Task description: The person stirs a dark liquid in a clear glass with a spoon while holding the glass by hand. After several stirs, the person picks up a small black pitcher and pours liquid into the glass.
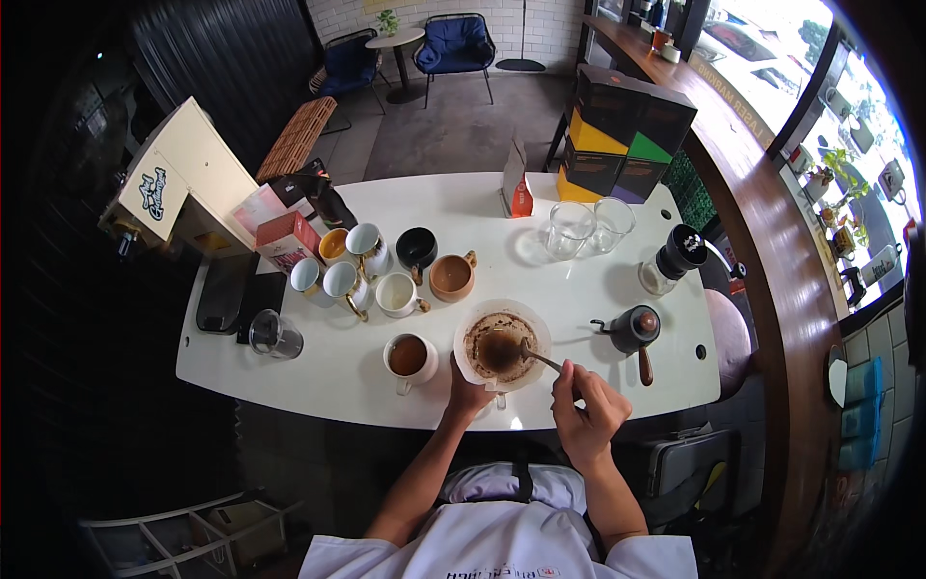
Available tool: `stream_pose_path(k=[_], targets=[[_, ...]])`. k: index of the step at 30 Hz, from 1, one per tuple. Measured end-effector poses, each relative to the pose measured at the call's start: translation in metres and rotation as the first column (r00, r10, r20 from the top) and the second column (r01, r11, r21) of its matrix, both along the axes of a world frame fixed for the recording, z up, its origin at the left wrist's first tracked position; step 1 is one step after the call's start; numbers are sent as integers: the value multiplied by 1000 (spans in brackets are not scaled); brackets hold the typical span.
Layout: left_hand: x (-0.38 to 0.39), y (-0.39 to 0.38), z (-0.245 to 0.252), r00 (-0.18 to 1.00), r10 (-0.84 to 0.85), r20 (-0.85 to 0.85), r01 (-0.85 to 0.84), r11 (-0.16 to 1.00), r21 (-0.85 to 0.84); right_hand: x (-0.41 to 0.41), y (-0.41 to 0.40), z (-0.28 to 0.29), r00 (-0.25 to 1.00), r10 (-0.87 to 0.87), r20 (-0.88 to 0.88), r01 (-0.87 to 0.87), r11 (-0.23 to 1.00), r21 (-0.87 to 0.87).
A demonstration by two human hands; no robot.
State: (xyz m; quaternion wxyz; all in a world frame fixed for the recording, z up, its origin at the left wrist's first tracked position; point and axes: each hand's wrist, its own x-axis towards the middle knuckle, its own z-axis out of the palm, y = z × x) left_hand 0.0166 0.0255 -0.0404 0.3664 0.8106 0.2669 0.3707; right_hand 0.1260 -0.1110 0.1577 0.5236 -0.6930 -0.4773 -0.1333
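Note:
A paper coffee filter [538,329] sits in a dripper with wet brown grounds and dark liquid inside. My left hand [469,391] holds the dripper or the vessel under it at its left side; what the fingers grip is partly hidden. Between the fingertips of my right hand [589,409] is the handle of a metal spoon [544,360], whose tip reaches into the wet grounds. A white mug [428,365] of brown liquid stands just left of the dripper. To the right is a dark gooseneck kettle [633,331] with a wooden handle.
Several cups, including a brown cup [454,288] and a white cup [396,286], stand behind at the left. Farther left is a glass jug [278,335]. Two clear glasses [571,235], a coffee grinder [669,264] and stacked boxes [626,137] occupy the white table's [325,383] right side.

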Motion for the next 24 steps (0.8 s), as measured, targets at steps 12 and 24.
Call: stream_pose_path(k=[12, 24], targets=[[5, -4, 26, 985, 73, 159, -44, 983, -177, 9, 3, 1, 989, 62, 134, -57, 998, -40], [8, -9, 53, 973, 75, 218, -22, 971, -236, 30, 2, 2, 954, 238, 180, -226, 970, -86]])
